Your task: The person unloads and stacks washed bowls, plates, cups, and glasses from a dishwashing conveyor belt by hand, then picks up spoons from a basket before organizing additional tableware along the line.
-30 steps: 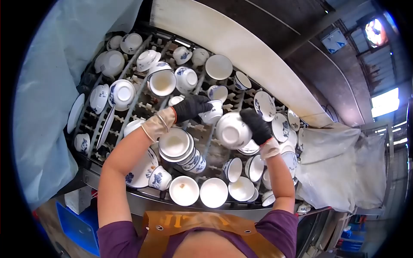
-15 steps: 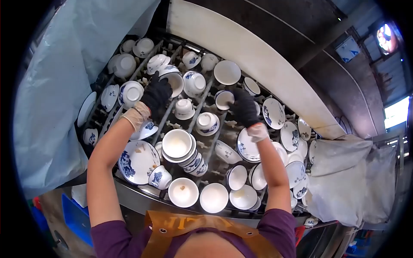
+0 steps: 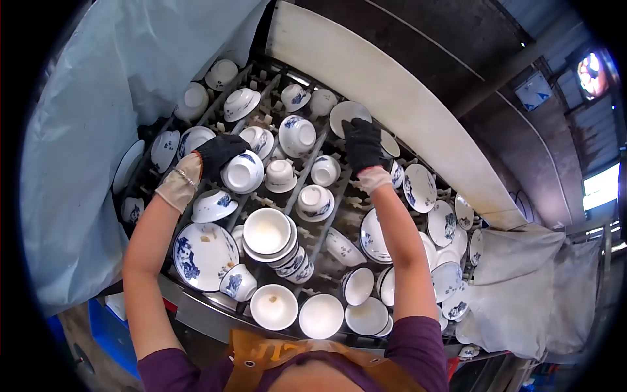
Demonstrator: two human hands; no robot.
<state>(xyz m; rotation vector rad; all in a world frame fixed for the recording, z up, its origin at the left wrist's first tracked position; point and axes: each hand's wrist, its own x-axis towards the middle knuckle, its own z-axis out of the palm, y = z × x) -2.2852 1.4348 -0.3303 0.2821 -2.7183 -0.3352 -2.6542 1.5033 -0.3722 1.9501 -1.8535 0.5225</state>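
In a black glove over a pale one, my left hand [image 3: 219, 157] is closed around the edge of a blue-and-white bowl [image 3: 243, 174], which is bottom up. Behind it a second overturned bowl [image 3: 258, 139] rests on the rack. My right hand [image 3: 363, 144], gloved the same way, grips the near rim of a white bowl [image 3: 346, 115] at the back, its thumb hidden. To its left sits an overturned cup [image 3: 324, 170]. A larger overturned bowl [image 3: 297, 135] stands between the hands.
A conveyor rack with pegs [image 3: 307, 186] carries several bowls and plates. In front are stacked bowls [image 3: 268, 230], a stained plate [image 3: 196, 258] and upright bowls [image 3: 321, 316]. Plates [image 3: 419, 187] lean at right. Plastic curtains [image 3: 78, 163] hang at both sides; a pale panel [image 3: 392, 98] borders the back.
My left hand has come nearer, and the bowl in it now faces bottom up. My right hand has left the small cup, now overturned, and moved back to the white bowl.
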